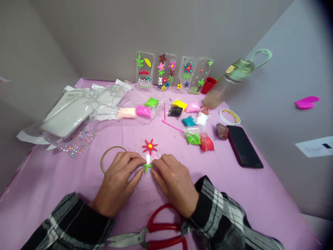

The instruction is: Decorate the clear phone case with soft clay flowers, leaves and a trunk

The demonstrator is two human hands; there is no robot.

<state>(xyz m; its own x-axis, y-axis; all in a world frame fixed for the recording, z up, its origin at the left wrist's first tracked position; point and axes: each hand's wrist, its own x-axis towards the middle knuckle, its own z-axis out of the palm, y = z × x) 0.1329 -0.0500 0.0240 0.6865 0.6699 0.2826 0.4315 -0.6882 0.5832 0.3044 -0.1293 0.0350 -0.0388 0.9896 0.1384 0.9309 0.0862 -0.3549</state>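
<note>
On the pink table lies a clear phone case (pixel 139 144) with a red clay flower (pixel 150 146) that has a yellow centre. Below the flower sits a small green clay piece (pixel 147 168), branched like a stem with leaves. My left hand (pixel 118 182) is closed at its left end, the index fingertip and thumb close together on it. At its right end, my right hand (pixel 174 182) has its fingers curled together against the clay. Both hands hide the case's sides. Red-handled scissors (pixel 145 236) lie nearest me, partly under my right sleeve.
Bagged clay (pixel 193 138) in several colours lies beyond my hands. Decorated cases (pixel 167 72) lean against the wall. A bottle (pixel 226 83), a phone (pixel 244 146) and a tape roll (pixel 230 117) are at right. Packaged cases (pixel 69 116), a gem sheet (pixel 79 141) and a tape ring (pixel 102 161) are left.
</note>
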